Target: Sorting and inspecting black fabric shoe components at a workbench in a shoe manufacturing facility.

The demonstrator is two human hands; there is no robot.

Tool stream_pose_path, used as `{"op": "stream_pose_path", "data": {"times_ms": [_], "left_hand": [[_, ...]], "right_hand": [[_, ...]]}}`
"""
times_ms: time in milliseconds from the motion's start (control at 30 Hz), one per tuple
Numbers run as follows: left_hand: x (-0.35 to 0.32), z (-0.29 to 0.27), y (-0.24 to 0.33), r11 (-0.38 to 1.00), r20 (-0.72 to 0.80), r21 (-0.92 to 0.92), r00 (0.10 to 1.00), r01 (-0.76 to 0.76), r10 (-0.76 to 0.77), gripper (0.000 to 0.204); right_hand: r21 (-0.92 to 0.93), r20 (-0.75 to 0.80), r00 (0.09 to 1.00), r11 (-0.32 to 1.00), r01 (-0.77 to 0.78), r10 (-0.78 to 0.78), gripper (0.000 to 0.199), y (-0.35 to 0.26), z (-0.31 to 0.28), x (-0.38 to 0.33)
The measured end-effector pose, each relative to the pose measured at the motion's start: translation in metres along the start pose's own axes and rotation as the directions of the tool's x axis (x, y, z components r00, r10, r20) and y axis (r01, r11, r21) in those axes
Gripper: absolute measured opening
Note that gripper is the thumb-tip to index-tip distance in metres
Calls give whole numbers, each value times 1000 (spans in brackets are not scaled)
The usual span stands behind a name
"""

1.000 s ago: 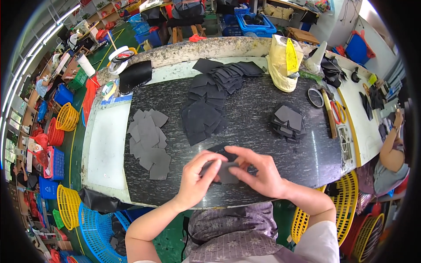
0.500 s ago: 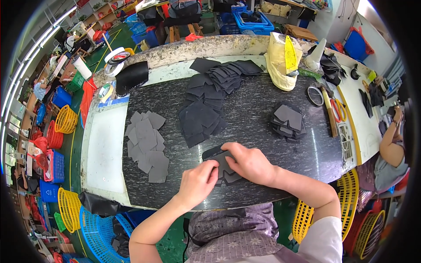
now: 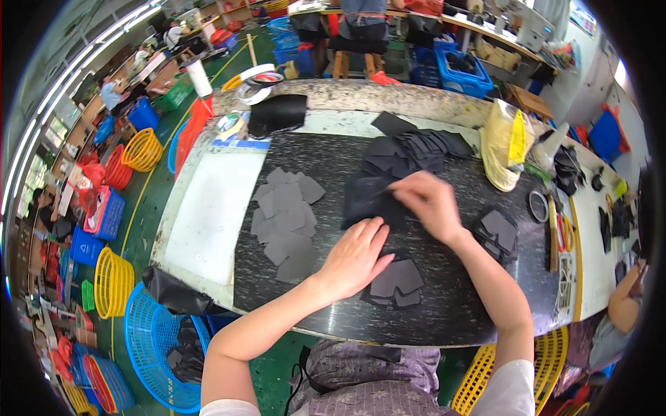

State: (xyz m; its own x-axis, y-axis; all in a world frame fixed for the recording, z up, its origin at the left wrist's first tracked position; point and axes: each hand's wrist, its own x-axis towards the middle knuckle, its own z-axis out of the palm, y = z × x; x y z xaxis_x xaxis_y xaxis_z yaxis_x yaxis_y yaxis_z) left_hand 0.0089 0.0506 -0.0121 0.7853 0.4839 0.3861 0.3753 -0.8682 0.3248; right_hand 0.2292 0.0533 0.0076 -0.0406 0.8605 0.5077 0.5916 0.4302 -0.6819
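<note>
My right hand (image 3: 431,206), slightly blurred, pinches the edge of a thin black piece (image 3: 366,196) on the near end of a long heap of dark cut pieces (image 3: 409,154). My left hand (image 3: 355,255) rests with its fingers stretched out, fingertips at the near edge of that black piece. Just right of the left thumb lies a small stack of dark grey notched pieces (image 3: 397,279), untouched by either hand. A heap of grey pieces (image 3: 284,211) spreads to the left. Another small stack of notched pieces (image 3: 498,232) sits beyond my right forearm.
At the right are a tape ring (image 3: 538,206), orange-handled scissors (image 3: 567,234) and a wooden-handled tool (image 3: 553,239). A yellowish bag (image 3: 501,149) stands at the far right. Tape rolls (image 3: 258,84) lie far left. Baskets, blue (image 3: 142,347) and yellow (image 3: 555,353), flank the table.
Both hands have left the notched pieces near the front edge and moved away from me to the black heap. The notched pieces now lie released. The view has swung left.
</note>
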Motion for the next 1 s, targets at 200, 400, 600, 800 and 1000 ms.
{"op": "stream_pose_path", "data": {"times_ms": [200, 400, 600, 800, 1000], "left_hand": [[-21, -20, -26, 981, -12, -193, 1000, -16, 14, 42], [-63, -98, -69, 973, -21, -84, 976, 213, -216, 35], [-84, -109, -97, 823, 240, -415, 919, 388, -312, 57], [-88, -96, -91, 899, 153, -341, 960, 275, -236, 51], [-84, -99, -73, 992, -58, -61, 992, 111, -115, 29]], "right_hand": [[-340, 138, 913, 848, 407, -383, 22, -72, -34, -73], [-278, 247, 959, 939, 205, -136, 27, -95, -3, -94], [-370, 445, 892, 892, 260, -75, 27, -94, 124, -6], [387, 427, 899, 878, -280, 99, 19, -85, 95, -19], [482, 440, 873, 764, -429, 212, 22, -106, 5, -39]]}}
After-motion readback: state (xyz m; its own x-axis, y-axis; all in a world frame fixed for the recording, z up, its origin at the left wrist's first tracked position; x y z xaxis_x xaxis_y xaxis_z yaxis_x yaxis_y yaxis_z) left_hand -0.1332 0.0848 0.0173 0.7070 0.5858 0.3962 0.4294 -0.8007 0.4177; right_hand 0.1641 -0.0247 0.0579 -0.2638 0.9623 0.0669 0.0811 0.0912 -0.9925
